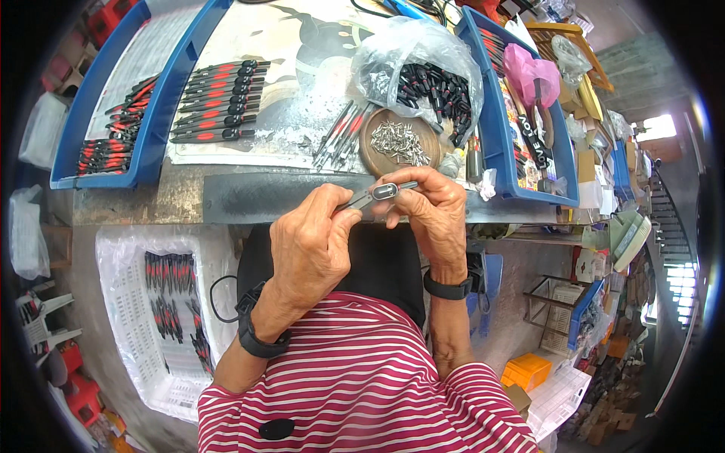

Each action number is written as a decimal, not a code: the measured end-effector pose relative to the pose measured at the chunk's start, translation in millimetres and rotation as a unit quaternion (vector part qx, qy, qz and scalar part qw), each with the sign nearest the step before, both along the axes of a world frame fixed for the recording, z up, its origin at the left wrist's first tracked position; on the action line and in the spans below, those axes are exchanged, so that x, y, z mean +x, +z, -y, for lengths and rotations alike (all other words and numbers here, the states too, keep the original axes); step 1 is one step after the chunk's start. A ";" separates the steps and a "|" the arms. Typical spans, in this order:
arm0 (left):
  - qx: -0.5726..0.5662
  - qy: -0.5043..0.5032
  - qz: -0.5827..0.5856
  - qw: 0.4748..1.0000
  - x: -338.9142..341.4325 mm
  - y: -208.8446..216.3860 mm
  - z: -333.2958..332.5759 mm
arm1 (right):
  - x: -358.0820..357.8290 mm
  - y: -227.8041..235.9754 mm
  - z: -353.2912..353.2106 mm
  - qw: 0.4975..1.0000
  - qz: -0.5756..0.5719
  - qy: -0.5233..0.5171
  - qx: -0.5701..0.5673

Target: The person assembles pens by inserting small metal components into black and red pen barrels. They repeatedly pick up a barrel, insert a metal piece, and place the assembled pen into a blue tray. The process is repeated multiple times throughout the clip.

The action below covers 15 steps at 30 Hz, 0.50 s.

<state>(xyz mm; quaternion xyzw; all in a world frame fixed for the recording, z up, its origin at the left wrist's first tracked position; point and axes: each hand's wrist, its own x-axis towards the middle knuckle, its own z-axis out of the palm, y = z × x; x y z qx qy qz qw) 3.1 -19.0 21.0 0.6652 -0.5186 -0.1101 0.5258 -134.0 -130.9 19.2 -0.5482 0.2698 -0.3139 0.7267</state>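
Over the table's front edge, a slim grey tool with an oval black end piece [385,191] is held between my two hands. My left hand [313,234] pinches its grey end, which the fingers partly hide. Thumb and fingers of my right hand [434,211] close around the black end. Just beyond the hands, a round wooden bowl [369,160] holds many small metal pins [399,142]. Left of the bowl lie several thin red-and-grey tool parts [343,136]. Behind it, a clear plastic bag [377,57] spills black pieces [438,90].
Red-and-black tools [219,102] lie in a row on the table. Blue trays stand at left [155,143] and right [495,121], the right one with a pink bag [532,75]. Below left, a white lined crate [124,317] holds more tools.
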 end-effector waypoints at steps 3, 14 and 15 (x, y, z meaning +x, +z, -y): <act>0.001 0.001 0.000 1.000 0.2 -0.7 -0.8 | 1.5 -1.0 -1.4 1.000 0.005 -0.004 -0.002; 0.009 -0.009 -0.005 1.000 -0.3 -3.1 -2.2 | -0.1 -7.8 -4.1 0.999 0.030 -0.007 0.024; 0.011 -0.011 -0.004 1.000 0.1 -3.5 -2.1 | -0.4 -8.5 -4.1 0.999 0.030 -0.008 0.026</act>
